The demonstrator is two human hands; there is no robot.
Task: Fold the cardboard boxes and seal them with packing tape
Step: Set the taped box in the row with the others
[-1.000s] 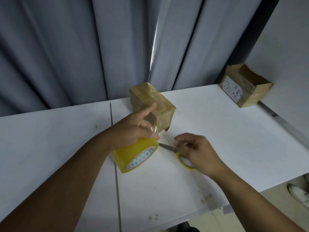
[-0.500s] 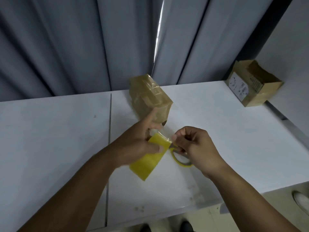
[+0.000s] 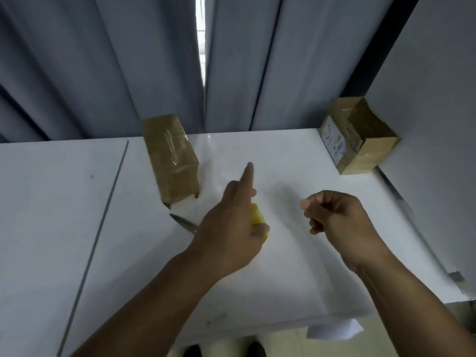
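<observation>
A small cardboard box [image 3: 172,161] wrapped in clear tape lies on the white table [image 3: 296,266], left of centre near the curtain. My left hand [image 3: 231,233] grips the yellow tape roll [image 3: 257,217], mostly hidden behind it, with the forefinger pointing away. To its right, my right hand [image 3: 332,217] hovers with fingers curled, thumb pinched against forefinger as if on the tape's free end. The clear strip itself is too faint to make out. The scissors' blade [image 3: 183,222] pokes out left of my left hand; the handles are hidden.
An open cardboard box [image 3: 360,140] with a white label stands at the table's far right corner against the wall. Grey curtains hang behind the table. A seam [image 3: 103,207] runs down the tabletop on the left. The table's front edge is close to me.
My hands have drawn apart: the right one moved right, away from the roll. The roll turned edge-on behind my left hand. The scissors stay on the table.
</observation>
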